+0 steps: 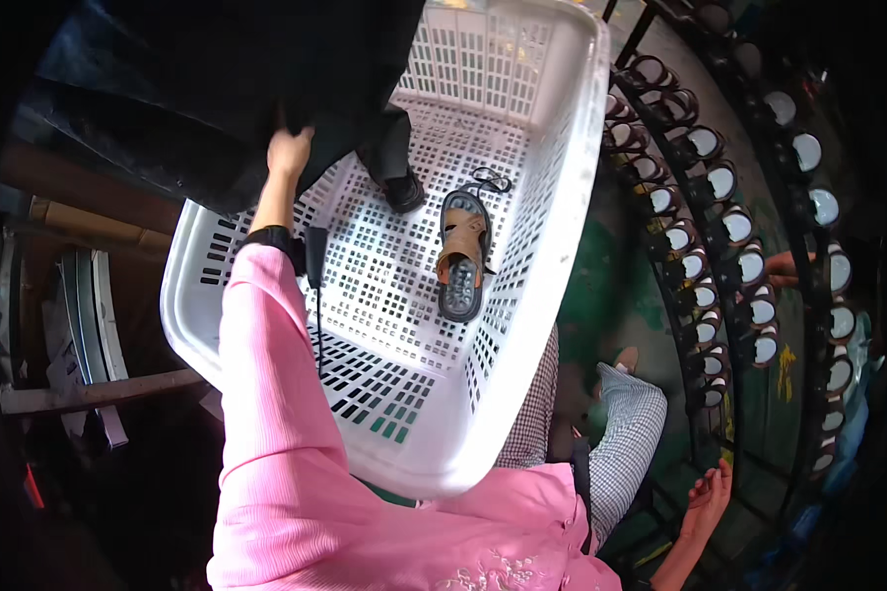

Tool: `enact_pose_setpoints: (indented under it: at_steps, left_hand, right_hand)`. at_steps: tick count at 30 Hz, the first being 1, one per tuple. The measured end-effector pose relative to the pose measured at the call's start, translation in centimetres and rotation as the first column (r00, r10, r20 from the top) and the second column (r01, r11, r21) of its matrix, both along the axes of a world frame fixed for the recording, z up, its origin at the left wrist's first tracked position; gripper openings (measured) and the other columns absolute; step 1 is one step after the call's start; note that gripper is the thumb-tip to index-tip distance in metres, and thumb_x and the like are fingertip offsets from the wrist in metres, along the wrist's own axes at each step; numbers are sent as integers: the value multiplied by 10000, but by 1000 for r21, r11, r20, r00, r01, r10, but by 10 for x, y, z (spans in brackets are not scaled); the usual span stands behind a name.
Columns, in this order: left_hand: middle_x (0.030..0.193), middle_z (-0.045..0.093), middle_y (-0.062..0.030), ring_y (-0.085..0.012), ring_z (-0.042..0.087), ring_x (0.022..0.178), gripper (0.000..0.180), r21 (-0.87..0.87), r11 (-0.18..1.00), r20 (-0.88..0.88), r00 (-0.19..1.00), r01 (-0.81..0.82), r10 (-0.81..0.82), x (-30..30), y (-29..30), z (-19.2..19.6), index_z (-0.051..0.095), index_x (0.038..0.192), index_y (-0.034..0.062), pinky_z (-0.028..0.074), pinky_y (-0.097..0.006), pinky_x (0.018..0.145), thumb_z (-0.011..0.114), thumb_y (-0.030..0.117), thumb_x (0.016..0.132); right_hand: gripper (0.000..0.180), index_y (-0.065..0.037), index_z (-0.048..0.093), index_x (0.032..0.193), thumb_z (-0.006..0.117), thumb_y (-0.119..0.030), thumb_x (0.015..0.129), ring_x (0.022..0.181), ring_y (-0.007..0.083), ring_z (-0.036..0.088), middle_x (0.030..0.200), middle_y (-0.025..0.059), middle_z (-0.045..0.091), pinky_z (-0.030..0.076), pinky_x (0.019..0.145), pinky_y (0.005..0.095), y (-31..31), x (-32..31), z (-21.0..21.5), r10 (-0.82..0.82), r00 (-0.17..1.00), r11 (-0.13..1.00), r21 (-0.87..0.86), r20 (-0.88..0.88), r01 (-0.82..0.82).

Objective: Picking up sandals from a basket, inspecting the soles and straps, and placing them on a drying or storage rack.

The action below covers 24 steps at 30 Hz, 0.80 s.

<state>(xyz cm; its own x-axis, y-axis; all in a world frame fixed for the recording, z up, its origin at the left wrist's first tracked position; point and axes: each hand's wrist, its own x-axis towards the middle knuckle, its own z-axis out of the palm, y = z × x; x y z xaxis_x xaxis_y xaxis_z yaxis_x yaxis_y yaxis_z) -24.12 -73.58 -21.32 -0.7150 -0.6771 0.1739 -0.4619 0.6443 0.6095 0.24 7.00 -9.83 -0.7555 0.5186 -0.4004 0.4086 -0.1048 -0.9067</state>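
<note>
My left hand meets a black bulk; its closure I cannot tell. My right hand is empty, fingers loosely parted. Sandal: inside white basket, near right wall, bare floor leftward.

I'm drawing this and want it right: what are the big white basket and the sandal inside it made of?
The white basket looks like hard plastic, smooth and a little shiny, with slots that seem moulded in. The sandal has dull tan straps, perhaps suede or leather; I can't tell which. Its dark, bumpy footbed might be rubber or foam.
</note>
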Motion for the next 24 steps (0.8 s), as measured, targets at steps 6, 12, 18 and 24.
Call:
enact_pose_setpoints:
  at_steps: [6, 12, 18, 24]
  left_hand:
    - [1364, 463, -140, -324, 454, 1243, 790, 111, 938, 759, 582, 328, -293, 26, 58, -138, 334, 1424, 224, 397, -405, 1006, 689, 287, 721]
    - [1361, 430, -148, -323, 458, 1222, 741, 130, 944, 597, 736, 304, -319, -15, 113, -189, 390, 1388, 206, 399, -437, 1005, 689, 350, 725]
    - [1443, 361, -95, -309, 319, 1326, 531, -56, 955, 841, 529, 291, -112, -41, 137, -231, 398, 1382, 183, 333, -537, 1016, 481, 374, 893]
    - [1199, 566, -125, -274, 549, 1105, 507, -414, 719, 785, 618, 558, -27, -9, 132, -222, 456, 1292, 71, 532, -392, 749, 584, 162, 810]
  right_hand:
    - [256, -76, 485, 1167, 524, -157, 927, 632, 82, 523, 816, 5, 529, 399, 491, 221, -26, -32, -13, 115, 983, 991, 49, 141, -123]
    - [241, -70, 480, 1146, 520, -138, 918, 580, 88, 515, 779, 15, 537, 427, 465, 221, -39, -40, -27, 151, 950, 983, 60, 273, -173]
    - [250, -61, 491, 1144, 535, -130, 908, 614, 99, 531, 787, 27, 552, 433, 480, 224, -53, -53, -33, 194, 899, 976, 19, 394, -218]
    - [263, -55, 491, 1158, 538, -128, 909, 636, 99, 529, 788, 21, 546, 435, 517, 227, -60, -58, -32, 204, 896, 977, -21, 396, -213]
